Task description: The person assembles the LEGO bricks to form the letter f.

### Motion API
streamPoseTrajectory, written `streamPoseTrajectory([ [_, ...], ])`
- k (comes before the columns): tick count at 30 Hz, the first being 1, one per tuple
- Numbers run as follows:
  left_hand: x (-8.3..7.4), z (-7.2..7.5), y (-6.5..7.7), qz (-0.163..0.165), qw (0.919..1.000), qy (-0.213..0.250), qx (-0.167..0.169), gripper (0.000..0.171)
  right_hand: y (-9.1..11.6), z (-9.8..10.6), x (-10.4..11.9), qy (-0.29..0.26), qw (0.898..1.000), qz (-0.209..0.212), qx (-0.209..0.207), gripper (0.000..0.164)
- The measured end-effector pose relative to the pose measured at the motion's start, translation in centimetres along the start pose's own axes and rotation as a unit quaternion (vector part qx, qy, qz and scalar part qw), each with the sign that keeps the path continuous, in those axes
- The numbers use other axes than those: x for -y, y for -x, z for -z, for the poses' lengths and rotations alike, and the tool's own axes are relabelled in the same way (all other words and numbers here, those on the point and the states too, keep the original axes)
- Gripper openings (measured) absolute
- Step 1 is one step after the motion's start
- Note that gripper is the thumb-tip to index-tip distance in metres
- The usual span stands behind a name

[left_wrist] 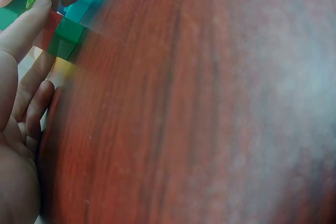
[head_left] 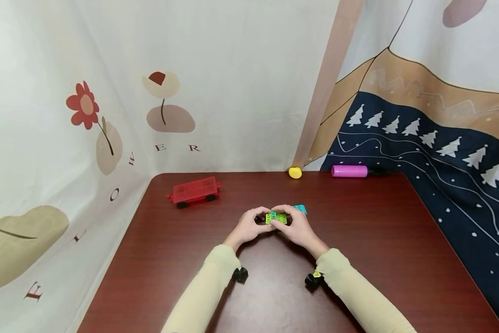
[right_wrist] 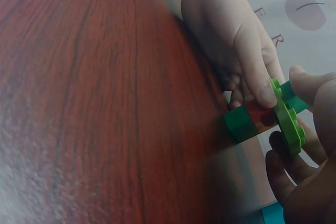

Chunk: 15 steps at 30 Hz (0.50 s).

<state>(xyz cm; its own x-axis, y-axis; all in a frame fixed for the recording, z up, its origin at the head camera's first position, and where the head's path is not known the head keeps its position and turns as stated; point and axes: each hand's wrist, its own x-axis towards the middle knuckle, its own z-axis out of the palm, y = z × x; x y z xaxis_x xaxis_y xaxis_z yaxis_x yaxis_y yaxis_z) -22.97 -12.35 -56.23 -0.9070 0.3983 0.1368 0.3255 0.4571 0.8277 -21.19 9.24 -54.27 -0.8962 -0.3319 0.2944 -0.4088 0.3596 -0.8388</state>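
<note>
Both hands hold one stack of toy building bricks above the middle of the table. A lime-green studded plate carries a green brick on its studs. On the plate's other side are a red brick and another green brick. My left hand grips the stack from the left, thumb against the plate and red brick in the right wrist view. My right hand grips from the right, its thumb at the upper green brick and fingers curled at the plate. A blue brick lies just behind my right hand.
A red toy wagon with black wheels stands at the table's back left. By the back edge are a small yellow object and a purple cylinder with a dark end. Printed cloth hangs behind the brown table.
</note>
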Motion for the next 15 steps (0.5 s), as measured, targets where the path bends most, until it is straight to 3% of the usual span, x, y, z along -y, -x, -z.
streamPoseTrajectory([
  [15, 0.14, -0.01, -0.2, -0.001, 1.0, 0.001, -0.003, 0.038, 0.0, -0.15, -0.25, -0.017, 1.0, -0.014, -0.002, 0.032],
])
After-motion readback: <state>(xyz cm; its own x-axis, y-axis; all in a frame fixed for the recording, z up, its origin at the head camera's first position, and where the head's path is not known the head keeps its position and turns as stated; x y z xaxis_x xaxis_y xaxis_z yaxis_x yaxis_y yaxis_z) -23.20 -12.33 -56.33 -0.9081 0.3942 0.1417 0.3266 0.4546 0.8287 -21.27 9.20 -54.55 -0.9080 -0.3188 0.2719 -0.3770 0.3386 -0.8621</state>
